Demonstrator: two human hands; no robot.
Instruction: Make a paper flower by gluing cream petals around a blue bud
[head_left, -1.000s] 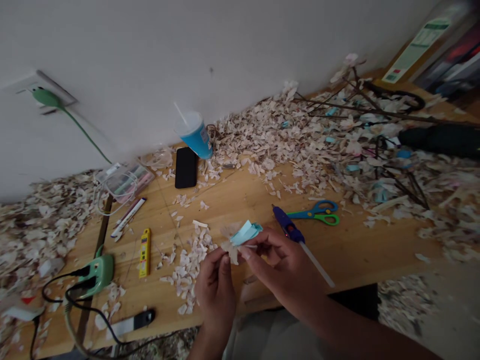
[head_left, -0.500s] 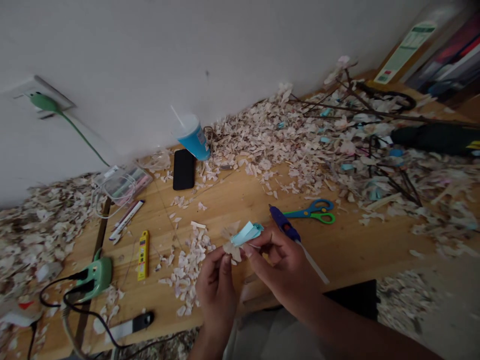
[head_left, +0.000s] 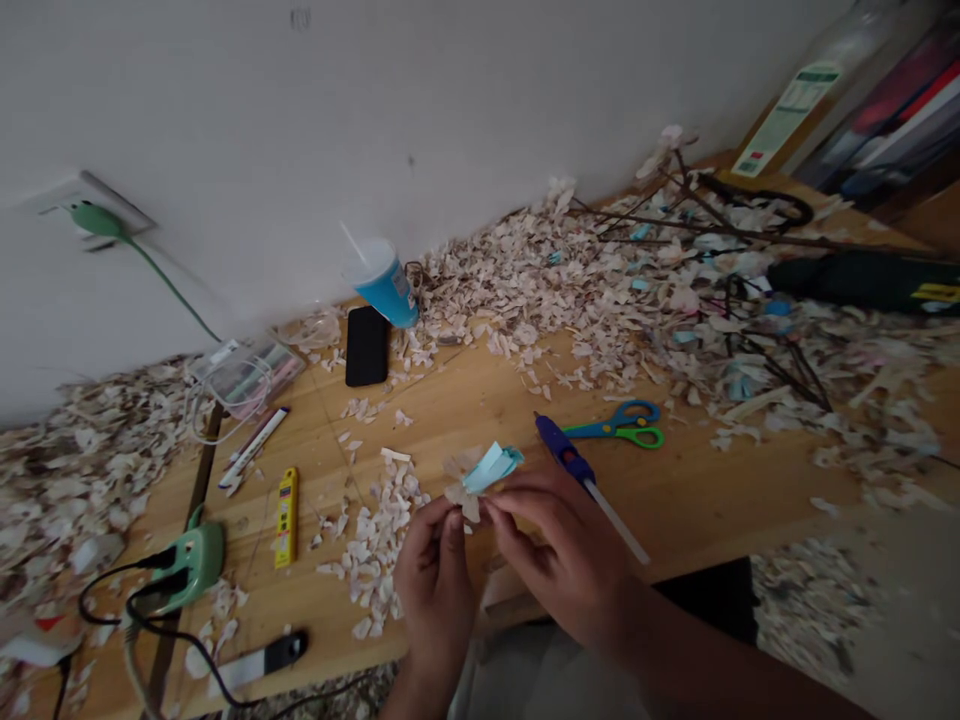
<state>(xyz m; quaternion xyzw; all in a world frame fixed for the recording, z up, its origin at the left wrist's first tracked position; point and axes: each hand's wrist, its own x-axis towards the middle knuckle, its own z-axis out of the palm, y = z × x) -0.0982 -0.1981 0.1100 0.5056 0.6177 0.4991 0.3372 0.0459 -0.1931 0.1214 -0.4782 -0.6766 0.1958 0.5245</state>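
Observation:
Between my hands, over the front of the table, is a small craft flower with pale petals and a folded light-blue paper strip. My left hand pinches its pale base between thumb and fingers. On the other side my right hand is closed at the petals' edge; its fingertips hide whatever small piece they grip. A blue glue gun with a white glue stick in it lies just beyond my right hand. Touching it are blue-and-green scissors. Loose pale petals are scattered left of my left hand.
A large petal heap with twigs lines the wall. A blue cup with a straw stands behind a black phone. At left lie a yellow box, a pen and a green power adapter with cables.
My right hand's fingers have shifted slightly down and left from the blue paper to the petals' edge. The left hand keeps its pinch. The camera view has tilted a little.

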